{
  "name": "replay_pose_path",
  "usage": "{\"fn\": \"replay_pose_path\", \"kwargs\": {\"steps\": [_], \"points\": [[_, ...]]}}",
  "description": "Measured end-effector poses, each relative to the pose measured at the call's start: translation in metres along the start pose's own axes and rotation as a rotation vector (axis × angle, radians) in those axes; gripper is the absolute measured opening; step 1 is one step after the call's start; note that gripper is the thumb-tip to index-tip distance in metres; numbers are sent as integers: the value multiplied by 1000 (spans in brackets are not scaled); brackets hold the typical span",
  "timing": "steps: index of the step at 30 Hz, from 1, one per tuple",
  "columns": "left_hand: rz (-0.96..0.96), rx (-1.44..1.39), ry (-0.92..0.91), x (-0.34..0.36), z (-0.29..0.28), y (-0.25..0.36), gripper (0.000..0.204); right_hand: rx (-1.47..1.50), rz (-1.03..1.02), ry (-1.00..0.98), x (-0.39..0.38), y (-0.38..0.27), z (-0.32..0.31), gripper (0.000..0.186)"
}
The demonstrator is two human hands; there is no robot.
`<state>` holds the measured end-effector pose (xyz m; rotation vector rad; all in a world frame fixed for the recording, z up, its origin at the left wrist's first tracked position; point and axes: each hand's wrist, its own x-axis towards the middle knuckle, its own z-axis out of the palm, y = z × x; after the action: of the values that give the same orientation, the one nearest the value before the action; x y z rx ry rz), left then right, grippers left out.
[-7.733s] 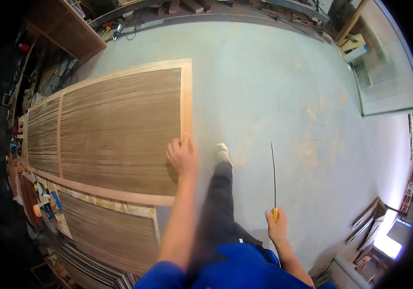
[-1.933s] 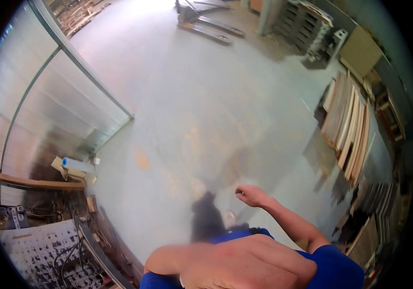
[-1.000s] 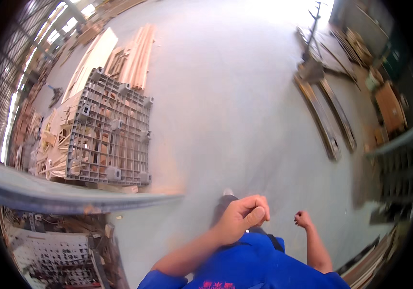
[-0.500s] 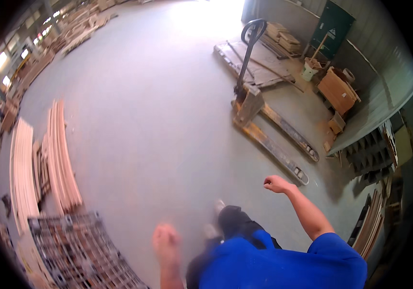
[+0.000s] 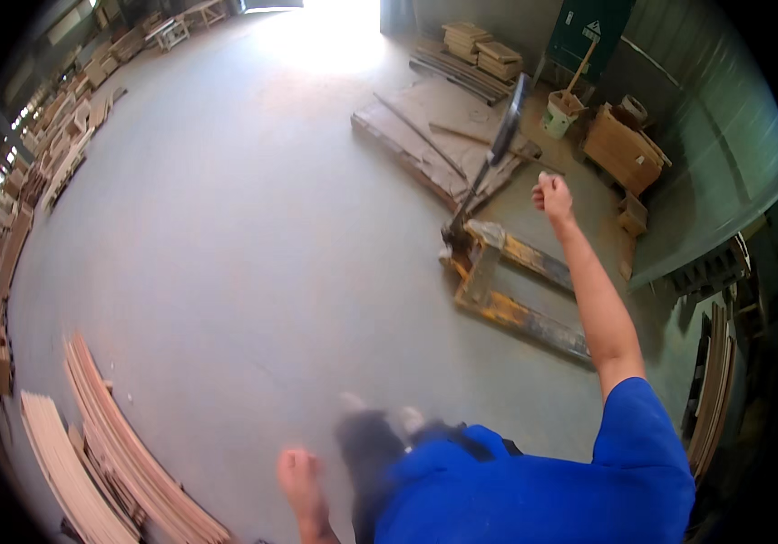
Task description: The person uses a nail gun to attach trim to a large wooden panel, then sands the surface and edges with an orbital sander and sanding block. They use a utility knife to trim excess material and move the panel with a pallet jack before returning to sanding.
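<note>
Right hand (image 5: 552, 195) fisted, empty — above a worn yellow pallet jack (image 5: 507, 281); left hand (image 5: 303, 480) blurred, fingers unclear.

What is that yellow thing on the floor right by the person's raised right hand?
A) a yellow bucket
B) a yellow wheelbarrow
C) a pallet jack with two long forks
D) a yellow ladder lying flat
C: near the right hand, closed in a fist, a worn yellow pallet jack sits on the grey floor, with two long flat forks and a dark upright handle.

Grey concrete floor (image 5: 226, 227), prob. sunlit doorway (image 5: 335, 18)
</note>
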<state>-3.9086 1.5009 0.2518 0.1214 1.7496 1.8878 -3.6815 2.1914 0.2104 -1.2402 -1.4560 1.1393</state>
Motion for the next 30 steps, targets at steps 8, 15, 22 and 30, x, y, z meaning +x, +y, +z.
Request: {"fn": "replay_pose_path", "kwargs": {"steps": [8,15,22,30], "points": [[-13,230,-140,359,1,72,23,-345,31,367,190,-83,77,29],[-82,336,-292,660,45,174,25,-683,444,455,192,-110,110,18],[19,500,-657,865,199,230,23,-646,394,432,154,-169,233,25],[741,623,-1656,931,342,288,13,-708,760,96,-4,-75,692,44]]}}
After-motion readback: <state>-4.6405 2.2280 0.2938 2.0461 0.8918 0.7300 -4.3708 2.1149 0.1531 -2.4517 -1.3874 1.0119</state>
